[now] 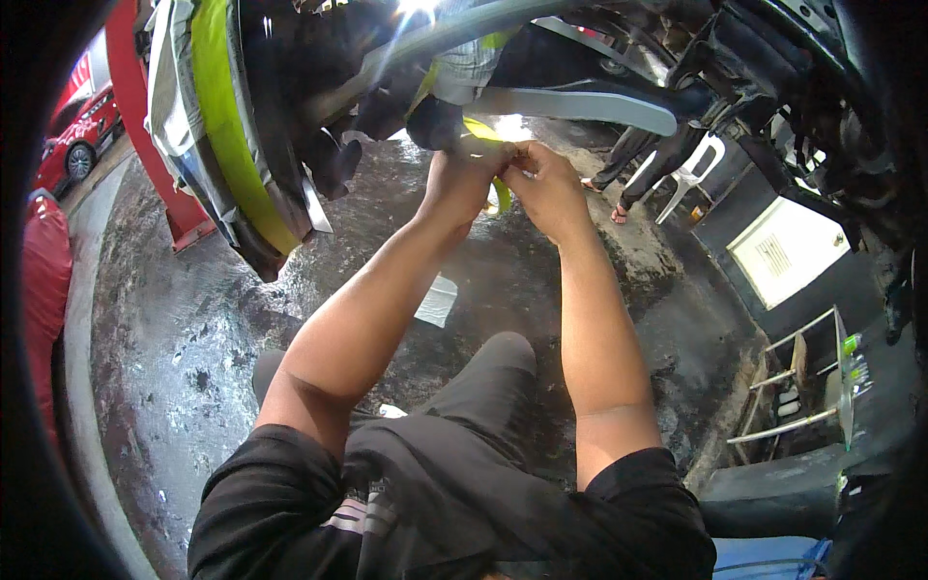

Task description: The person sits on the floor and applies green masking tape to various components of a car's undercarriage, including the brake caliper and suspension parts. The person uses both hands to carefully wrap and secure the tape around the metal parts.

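Observation:
Both of my hands are raised close together beneath the vehicle's underbody, fingertips meeting. My left hand (467, 177) holds yellow-green adhesive tape (482, 129), part of which runs up toward a dark rounded part (435, 123). Pinched fingers of my right hand (547, 185) meet the tape beside my left thumb. A looped piece or roll of the tape (502, 197) shows between the hands, partly hidden by the left. Just above is a pale wrapped part (467, 69) with yellow-green tape around it. A grey suspension arm (580, 109) extends to the right.
At left hangs a wheel-like part covered in sheeting and yellow-green tape (225, 138), near a red post (156, 145). A white sheet (437, 301) lies on the wet, dark floor. Another person's legs (638, 170) stand by a white plastic chair (696, 170). A metal-framed rack (790, 420) is at right.

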The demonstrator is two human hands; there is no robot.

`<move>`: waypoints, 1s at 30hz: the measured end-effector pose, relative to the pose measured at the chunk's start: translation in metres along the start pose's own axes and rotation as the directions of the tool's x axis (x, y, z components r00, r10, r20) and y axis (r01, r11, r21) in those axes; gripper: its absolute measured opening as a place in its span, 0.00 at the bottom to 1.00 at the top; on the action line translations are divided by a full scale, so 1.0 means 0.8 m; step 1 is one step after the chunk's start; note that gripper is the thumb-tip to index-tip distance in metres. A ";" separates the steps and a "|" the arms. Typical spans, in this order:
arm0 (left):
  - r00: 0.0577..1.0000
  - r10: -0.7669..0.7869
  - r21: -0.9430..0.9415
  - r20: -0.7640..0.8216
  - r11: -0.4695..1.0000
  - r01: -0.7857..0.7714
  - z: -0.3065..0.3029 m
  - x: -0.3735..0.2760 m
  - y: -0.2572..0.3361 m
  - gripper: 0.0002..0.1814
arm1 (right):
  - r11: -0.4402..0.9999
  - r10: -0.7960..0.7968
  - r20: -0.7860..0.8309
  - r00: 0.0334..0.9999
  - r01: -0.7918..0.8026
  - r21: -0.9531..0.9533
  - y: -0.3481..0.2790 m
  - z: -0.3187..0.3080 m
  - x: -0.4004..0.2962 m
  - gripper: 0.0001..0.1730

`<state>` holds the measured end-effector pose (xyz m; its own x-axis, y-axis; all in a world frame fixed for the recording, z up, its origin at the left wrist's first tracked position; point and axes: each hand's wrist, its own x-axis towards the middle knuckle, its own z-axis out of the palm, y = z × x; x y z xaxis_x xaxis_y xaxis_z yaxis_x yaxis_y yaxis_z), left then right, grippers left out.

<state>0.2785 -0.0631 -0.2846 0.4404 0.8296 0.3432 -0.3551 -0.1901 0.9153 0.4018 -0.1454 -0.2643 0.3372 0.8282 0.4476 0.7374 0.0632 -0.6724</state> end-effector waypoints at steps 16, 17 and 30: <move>0.996 -0.024 0.055 0.084 0.998 0.020 -0.033 0.017 -0.027 0.12 | 0.949 0.009 0.061 0.998 -0.028 0.314 0.026 0.027 -0.005 0.07; 0.997 -0.028 0.105 0.075 0.994 0.020 -0.035 0.022 -0.034 0.11 | 0.991 -0.123 -0.097 0.988 0.128 0.050 0.020 0.033 -0.010 0.06; 0.960 0.262 0.520 -0.099 0.836 -0.175 -0.039 0.030 -0.096 0.23 | 0.878 -0.474 -0.507 0.720 0.433 -0.206 -0.110 -0.037 -0.011 0.06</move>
<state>0.2907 -0.0126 -0.3536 0.2477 0.7986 0.5485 0.0544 -0.5767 0.8151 0.3514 -0.1744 -0.1919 0.1897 0.2839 0.9399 0.9137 0.2995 -0.2748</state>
